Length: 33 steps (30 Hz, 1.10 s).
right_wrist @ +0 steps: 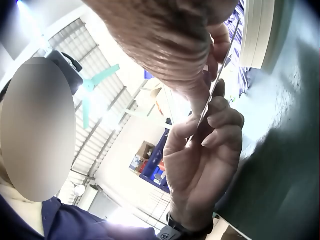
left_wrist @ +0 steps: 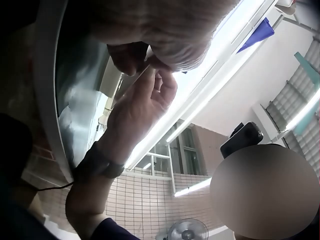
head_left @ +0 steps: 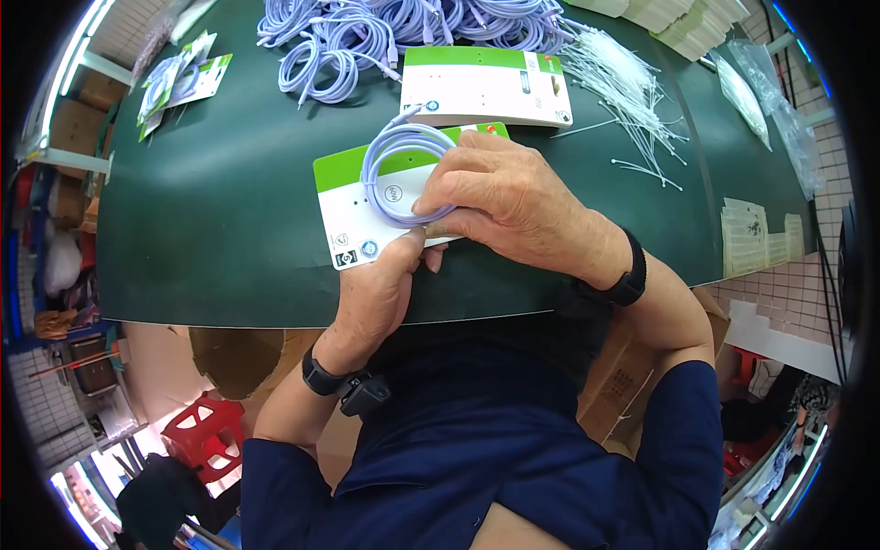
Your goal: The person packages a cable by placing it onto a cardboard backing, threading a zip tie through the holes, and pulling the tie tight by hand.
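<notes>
A green-and-white packaging card (head_left: 341,213) is held over the near part of the green table, pinched at its lower edge by my left hand (head_left: 371,295), thumb on the printed face. On the card lies a coiled lilac cable (head_left: 370,180), its end poking up past the card's top edge. My right hand (head_left: 513,191) pinches the coil's right side with thumb and fingers, close to the left thumb. Seen edge-on in the right wrist view, the card (right_wrist: 218,90) sits between the left hand's (right_wrist: 204,160) thumb and fingers. The right palm hides part of the coil.
Beyond the card lies a stack of similar cards (head_left: 477,87), with a heap of lilac cables (head_left: 339,55) behind it. White cable ties (head_left: 623,87) spread at the right. Several carded cables (head_left: 179,84) lie far left. Tape (head_left: 747,240) covers the table's right edge.
</notes>
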Available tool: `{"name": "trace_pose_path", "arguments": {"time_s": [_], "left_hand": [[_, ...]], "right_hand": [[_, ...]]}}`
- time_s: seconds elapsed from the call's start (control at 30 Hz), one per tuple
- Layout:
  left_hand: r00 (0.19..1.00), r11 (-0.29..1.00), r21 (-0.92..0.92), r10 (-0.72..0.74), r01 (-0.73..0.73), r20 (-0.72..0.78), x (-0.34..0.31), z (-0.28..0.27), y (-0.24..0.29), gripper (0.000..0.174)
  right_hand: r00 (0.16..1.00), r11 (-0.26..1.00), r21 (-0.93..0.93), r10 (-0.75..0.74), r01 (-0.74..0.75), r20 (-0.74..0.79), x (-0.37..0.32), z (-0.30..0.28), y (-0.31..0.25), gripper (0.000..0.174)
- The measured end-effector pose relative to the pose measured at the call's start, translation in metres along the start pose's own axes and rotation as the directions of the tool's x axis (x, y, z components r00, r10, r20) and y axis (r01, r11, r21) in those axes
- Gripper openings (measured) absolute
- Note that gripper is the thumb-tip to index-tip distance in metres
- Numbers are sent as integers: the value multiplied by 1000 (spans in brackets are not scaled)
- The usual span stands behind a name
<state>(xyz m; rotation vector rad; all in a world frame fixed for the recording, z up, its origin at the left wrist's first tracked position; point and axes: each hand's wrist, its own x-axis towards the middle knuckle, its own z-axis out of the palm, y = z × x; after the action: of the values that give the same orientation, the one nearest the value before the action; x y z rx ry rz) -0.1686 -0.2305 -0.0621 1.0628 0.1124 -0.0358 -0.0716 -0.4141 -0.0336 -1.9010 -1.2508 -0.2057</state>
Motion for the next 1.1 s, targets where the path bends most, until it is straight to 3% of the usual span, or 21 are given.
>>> {"name": "trace_pose_path", "arguments": {"time_s": [0.2,0.33,0.43,0.57,0.83,1.1], "left_hand": [[997,999,-38,37,-35,68,2,-8,-3,34],[996,1000,11,19,-18,-88,3,0,-2,39],[952,980,80,198,-184,-234,10,17,-3,43],[957,945,277,228,-173,-177,11,4,-3,48],[972,990,92,125,-109,-201,16,7,3,46],[980,989,140,66,-40,-186,15,3,2,45]], "right_hand": [[999,994,105,38,-36,-24,-3,8,3,26],[999,987,159,33,-31,-9,-2,15,3,28],[1000,978,207,12,-10,-10,-2,21,2,29],[999,978,206,39,-40,10,-2,18,-1,30],[1000,984,179,4,-6,9,1,14,0,29],[995,982,160,101,-101,9,-4,18,-11,25]]}}
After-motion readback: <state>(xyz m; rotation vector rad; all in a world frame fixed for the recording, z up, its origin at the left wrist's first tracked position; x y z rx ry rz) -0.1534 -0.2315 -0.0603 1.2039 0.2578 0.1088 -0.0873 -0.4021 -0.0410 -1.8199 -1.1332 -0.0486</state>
